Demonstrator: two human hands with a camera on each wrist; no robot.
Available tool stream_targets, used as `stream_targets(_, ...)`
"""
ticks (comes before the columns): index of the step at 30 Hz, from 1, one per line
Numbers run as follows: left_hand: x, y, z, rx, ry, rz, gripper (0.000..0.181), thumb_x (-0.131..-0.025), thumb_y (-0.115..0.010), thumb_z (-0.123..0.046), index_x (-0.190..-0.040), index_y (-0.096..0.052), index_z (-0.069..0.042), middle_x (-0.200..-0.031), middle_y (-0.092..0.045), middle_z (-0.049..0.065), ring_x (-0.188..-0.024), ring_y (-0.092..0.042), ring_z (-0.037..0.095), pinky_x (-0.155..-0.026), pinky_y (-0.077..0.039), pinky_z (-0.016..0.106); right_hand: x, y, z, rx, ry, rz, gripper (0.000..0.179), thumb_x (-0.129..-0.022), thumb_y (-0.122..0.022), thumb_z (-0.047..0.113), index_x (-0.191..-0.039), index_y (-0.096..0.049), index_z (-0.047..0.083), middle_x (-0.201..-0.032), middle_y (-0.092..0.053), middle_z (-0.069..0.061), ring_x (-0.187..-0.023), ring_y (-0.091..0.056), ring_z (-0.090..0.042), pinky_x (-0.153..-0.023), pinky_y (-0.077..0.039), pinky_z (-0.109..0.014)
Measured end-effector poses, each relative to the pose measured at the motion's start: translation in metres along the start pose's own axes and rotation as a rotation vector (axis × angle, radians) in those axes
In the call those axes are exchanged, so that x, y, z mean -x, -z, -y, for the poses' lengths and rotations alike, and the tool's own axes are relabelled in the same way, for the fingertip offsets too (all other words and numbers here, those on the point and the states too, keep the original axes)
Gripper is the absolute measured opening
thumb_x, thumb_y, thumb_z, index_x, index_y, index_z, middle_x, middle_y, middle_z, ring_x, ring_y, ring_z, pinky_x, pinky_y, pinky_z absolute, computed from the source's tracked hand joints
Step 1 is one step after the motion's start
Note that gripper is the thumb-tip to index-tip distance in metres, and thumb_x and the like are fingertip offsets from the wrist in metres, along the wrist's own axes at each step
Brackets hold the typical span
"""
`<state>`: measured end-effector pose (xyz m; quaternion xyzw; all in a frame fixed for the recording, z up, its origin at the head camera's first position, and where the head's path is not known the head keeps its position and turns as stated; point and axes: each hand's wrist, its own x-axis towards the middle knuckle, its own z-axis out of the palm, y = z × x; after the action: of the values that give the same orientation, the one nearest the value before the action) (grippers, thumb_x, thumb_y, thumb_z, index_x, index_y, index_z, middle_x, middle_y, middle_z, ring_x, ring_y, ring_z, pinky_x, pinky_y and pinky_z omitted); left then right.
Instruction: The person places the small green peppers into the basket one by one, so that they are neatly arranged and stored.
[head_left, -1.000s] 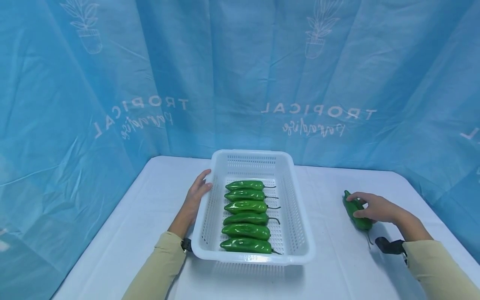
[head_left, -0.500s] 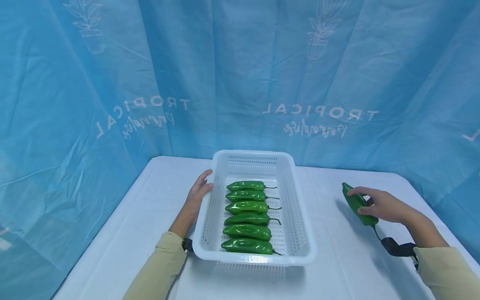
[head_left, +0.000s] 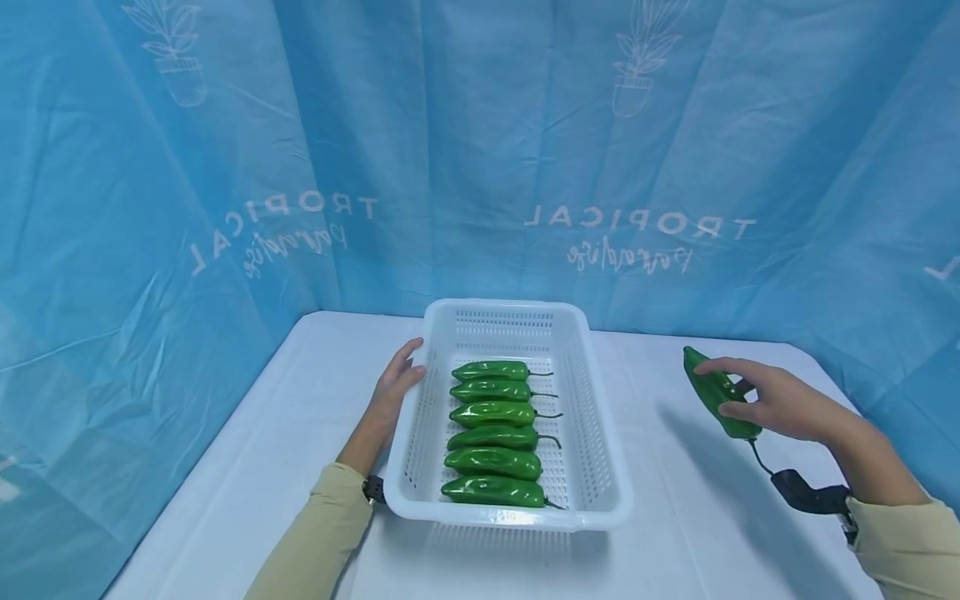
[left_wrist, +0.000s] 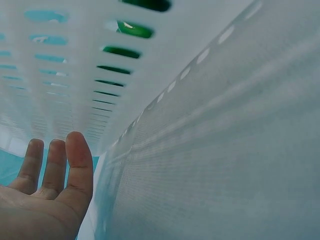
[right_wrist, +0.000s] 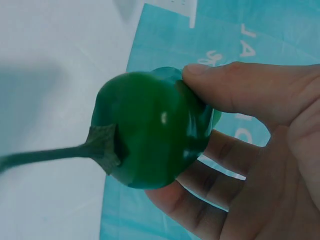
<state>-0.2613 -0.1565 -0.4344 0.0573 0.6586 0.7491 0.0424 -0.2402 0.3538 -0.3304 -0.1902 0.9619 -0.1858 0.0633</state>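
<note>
At the right, my right hand [head_left: 787, 404] holds a green chili pepper [head_left: 708, 392] above the white cloth, its shadow falling to the lower left. The right wrist view shows the stem end of this pepper [right_wrist: 150, 130], with the thumb on one side and fingers curled under the other. My left hand [head_left: 388, 396] rests against the left side of a white slotted basket [head_left: 611, 450]. Seen from the left wrist, the fingers [left_wrist: 77, 165] reach up straight beside the slotted wall. Inside the basket lie several green chili peppers [head_left: 491, 437] in a column, tips to the left.
White cloth [head_left: 660, 533] covers the table around the basket. Blue printed curtains [head_left: 480, 167] hang behind the table and along both sides. A dark wrist device [head_left: 810, 493] sits below the right hand, close to the held pepper's stem.
My right hand has raised the pepper off the cloth, moving it up and slightly right in the head view. The shadow has spread away from it. My left hand and the basket stay put.
</note>
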Motion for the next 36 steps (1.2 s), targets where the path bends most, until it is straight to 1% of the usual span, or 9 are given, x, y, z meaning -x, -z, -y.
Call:
stream_targets(9, 0.001, 0.001, 0.000, -0.022, 0.001, -0.009, 0.058, -0.101, -0.047, -0.029, -0.155, -0.025, -0.030, -0.151, -0.038, 0.012, -0.126, -0.053, 0.035, -0.094, -0.057, 0.045, -0.009, 0.001, 0.013, -0.001, 0.007, 0.028, 0.057, -0.087, -0.072, 0.013, -0.139, -0.049, 0.009, -0.123, -0.060, -0.025, -0.099, -0.063, -0.031, -0.063, -0.057, -0.030)
stream_targets(15, 0.002, 0.002, 0.000, -0.035, 0.001, -0.017, 0.058, -0.102, -0.046, -0.030, -0.155, -0.024, -0.030, -0.151, -0.038, 0.012, -0.124, -0.053, 0.033, -0.092, -0.057, 0.042, -0.023, 0.006, 0.034, -0.007, 0.056, 0.046, 0.057, -0.088, -0.072, 0.011, -0.140, -0.049, 0.009, -0.132, -0.056, -0.025, -0.104, -0.062, -0.034, -0.068, -0.059, -0.036)
stream_targets(17, 0.002, 0.002, 0.000, -0.033, 0.001, -0.021, 0.057, -0.102, -0.046, -0.030, -0.155, -0.025, -0.030, -0.151, -0.038, 0.012, -0.124, -0.053, 0.032, -0.092, -0.057, 0.042, -0.027, 0.008, 0.042, -0.014, 0.083, 0.047, 0.056, -0.088, -0.072, 0.010, -0.140, -0.050, 0.009, -0.133, -0.055, -0.024, -0.105, -0.062, -0.034, -0.069, -0.059, -0.036)
stream_targets(21, 0.001, 0.002, 0.000, -0.028, 0.002, -0.020, 0.057, -0.102, -0.047, -0.030, -0.154, -0.026, -0.031, -0.151, -0.038, 0.011, -0.125, -0.053, 0.033, -0.092, -0.057, 0.043, -0.032, 0.013, 0.059, -0.071, 0.112, 0.079, 0.056, -0.089, -0.070, 0.007, -0.140, -0.050, 0.011, -0.133, -0.055, -0.022, -0.103, -0.063, -0.031, -0.067, -0.059, -0.032)
stream_targets(24, 0.001, 0.002, 0.000, -0.037, 0.008, -0.018, 0.056, -0.102, -0.048, -0.031, -0.154, -0.027, -0.032, -0.152, -0.038, 0.010, -0.126, -0.053, 0.035, -0.092, -0.058, 0.045, -0.033, 0.019, 0.076, -0.102, 0.129, 0.101, 0.056, -0.090, -0.068, 0.006, -0.141, -0.049, 0.015, -0.132, -0.057, -0.020, -0.102, -0.064, -0.028, -0.068, -0.060, -0.032)
stream_targets(26, 0.001, 0.001, 0.000, -0.047, 0.011, -0.019, 0.056, -0.101, -0.048, -0.032, -0.153, -0.027, -0.034, -0.153, -0.037, 0.009, -0.127, -0.053, 0.036, -0.092, -0.058, 0.045, -0.031, 0.022, 0.093, -0.094, 0.153, 0.105, 0.056, -0.090, -0.068, 0.006, -0.141, -0.049, 0.019, -0.131, -0.058, -0.017, -0.103, -0.064, -0.027, -0.071, -0.061, -0.034)
stream_targets(28, 0.001, 0.001, 0.000, -0.049, 0.013, -0.017, 0.056, -0.101, -0.048, -0.033, -0.153, -0.027, -0.035, -0.153, -0.038, 0.008, -0.128, -0.053, 0.036, -0.092, -0.058, 0.046, -0.030, 0.024, 0.111, -0.073, 0.210, 0.108, 0.055, -0.090, -0.069, 0.005, -0.140, -0.051, 0.021, -0.133, -0.058, -0.014, -0.106, -0.063, -0.026, -0.074, -0.061, -0.035)
stream_targets(32, 0.001, 0.001, -0.001, -0.045, 0.010, -0.018, 0.055, -0.101, -0.047, -0.032, -0.153, -0.027, -0.035, -0.151, -0.039, 0.008, -0.127, -0.053, 0.036, -0.092, -0.058, 0.047, -0.026, 0.023, 0.149, -0.026, 0.328, 0.147, 0.057, -0.090, -0.067, 0.003, -0.139, -0.053, 0.027, -0.138, -0.056, -0.006, -0.109, -0.060, -0.021, -0.076, -0.058, -0.030)
stream_targets(36, -0.001, 0.000, -0.001, -0.042, 0.011, -0.019, 0.056, -0.101, -0.047, -0.032, -0.153, -0.027, -0.034, -0.151, -0.039, 0.009, -0.127, -0.053, 0.037, -0.092, -0.058, 0.047, -0.025, 0.020, 0.176, 0.048, 0.417, 0.166, 0.059, -0.090, -0.068, 0.004, -0.139, -0.052, 0.033, -0.137, -0.055, 0.005, -0.111, -0.058, -0.014, -0.079, -0.056, -0.027)
